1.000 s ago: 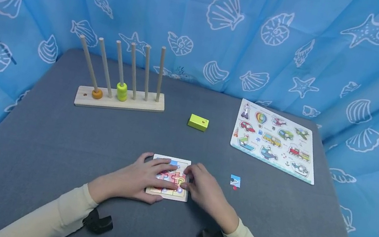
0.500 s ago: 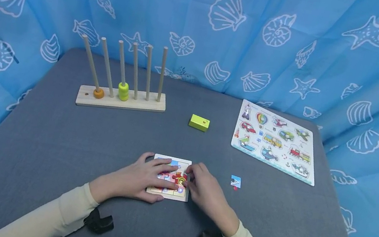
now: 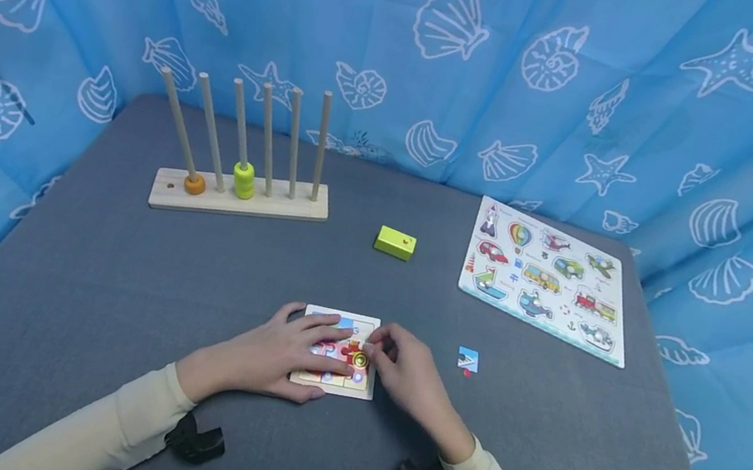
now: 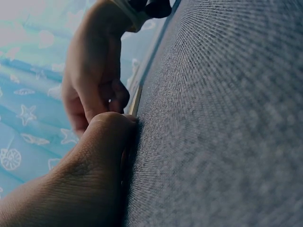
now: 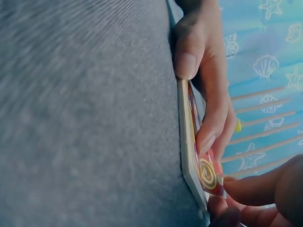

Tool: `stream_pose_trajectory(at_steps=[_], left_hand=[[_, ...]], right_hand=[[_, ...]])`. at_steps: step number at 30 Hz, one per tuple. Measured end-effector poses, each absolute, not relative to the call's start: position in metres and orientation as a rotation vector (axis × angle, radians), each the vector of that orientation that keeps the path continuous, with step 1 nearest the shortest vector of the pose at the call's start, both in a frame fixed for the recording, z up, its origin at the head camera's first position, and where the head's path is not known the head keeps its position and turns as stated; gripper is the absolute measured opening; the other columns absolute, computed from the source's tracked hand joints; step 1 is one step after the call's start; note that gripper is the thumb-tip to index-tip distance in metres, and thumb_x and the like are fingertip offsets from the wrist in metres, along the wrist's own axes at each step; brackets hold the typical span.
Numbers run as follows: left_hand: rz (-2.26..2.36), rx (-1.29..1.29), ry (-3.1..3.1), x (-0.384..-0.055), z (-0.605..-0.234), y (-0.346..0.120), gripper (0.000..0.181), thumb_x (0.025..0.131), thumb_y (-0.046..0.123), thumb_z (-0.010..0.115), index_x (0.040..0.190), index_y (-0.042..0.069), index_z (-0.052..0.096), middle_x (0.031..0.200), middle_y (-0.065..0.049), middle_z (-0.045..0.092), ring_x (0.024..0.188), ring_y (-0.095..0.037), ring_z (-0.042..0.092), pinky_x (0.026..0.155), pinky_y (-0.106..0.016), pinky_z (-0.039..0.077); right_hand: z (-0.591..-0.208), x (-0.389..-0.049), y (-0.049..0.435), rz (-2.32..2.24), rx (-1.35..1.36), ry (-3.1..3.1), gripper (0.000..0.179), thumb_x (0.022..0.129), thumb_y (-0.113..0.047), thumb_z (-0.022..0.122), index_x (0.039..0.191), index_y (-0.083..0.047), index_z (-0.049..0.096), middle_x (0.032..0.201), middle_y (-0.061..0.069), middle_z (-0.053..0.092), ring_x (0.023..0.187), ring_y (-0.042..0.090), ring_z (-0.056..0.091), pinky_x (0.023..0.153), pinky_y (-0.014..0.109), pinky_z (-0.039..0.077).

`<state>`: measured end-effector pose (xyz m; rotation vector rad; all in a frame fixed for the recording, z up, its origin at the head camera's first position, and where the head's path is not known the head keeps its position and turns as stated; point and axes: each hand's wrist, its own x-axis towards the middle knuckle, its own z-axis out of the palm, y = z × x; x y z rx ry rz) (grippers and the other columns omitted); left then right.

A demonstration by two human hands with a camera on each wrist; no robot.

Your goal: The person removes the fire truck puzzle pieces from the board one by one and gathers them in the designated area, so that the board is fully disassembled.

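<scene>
A small square jigsaw puzzle (image 3: 333, 384) in a pale wooden frame lies on the table in the head view. My left hand (image 3: 276, 352) rests over its left side with fingers spread and straight, hiding many pieces. The left thumb (image 5: 187, 64) lies at the frame's near edge in the right wrist view. At the puzzle's right side, my right hand (image 3: 413, 372) pinches a red puzzle piece (image 5: 208, 172) with a yellow spiral. That piece is tilted, its right edge raised above the frame. A loose blue-and-white puzzle piece (image 3: 468, 359) lies to the right of the hand.
A wooden peg rack (image 3: 283, 206) with upright rods and a few orange and green beads stands at the back left. A lime-green block (image 3: 394, 243) lies behind the puzzle. A vehicle peg puzzle board (image 3: 515, 306) is at the back right, before a blue curtain (image 3: 395, 45).
The spiral piece has come up out of flat and now tilts in my right hand's fingers. The right fingers have shifted slightly; my left hand stays in place.
</scene>
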<state>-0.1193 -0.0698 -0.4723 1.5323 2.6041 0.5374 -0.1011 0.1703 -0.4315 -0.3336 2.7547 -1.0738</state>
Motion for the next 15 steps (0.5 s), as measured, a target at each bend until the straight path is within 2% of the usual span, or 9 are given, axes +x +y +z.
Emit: stream_pose_trajectory(at_steps=[6,15], left_hand=[[0.530,1.534,2.609,-0.1194,-0.4721,-0.0694,0.047,0.096,0.057,0.041,0.142,0.047,0.039,0.154,0.002,0.034,0.145,-0.023,0.020,0.102,-0.065,0.025],[0.514,1.516,2.611,-0.1193,-0.4724,-0.0694,0.047,0.096,0.058,0.041,0.142,0.048,0.038,0.154,0.003,0.034,0.145,-0.023,0.019,0.102,-0.065,0.024]], right_hand=[[-0.4314,-0.1054,0.1694,-1.129,-0.246,2.715,0.006,0.092,-0.016,0.065,0.090,-0.011,0.066,0.071,-0.004,0.056,0.061,0.010,0.047,0.052,0.022,0.036],[-0.4325,-0.1062,0.1706,-1.144,-0.276,2.691,0.004,0.092,-0.014,0.064,0.091,-0.011,0.066,0.073,-0.003,0.057,0.061,0.010,0.048,0.052,0.021,0.036]])
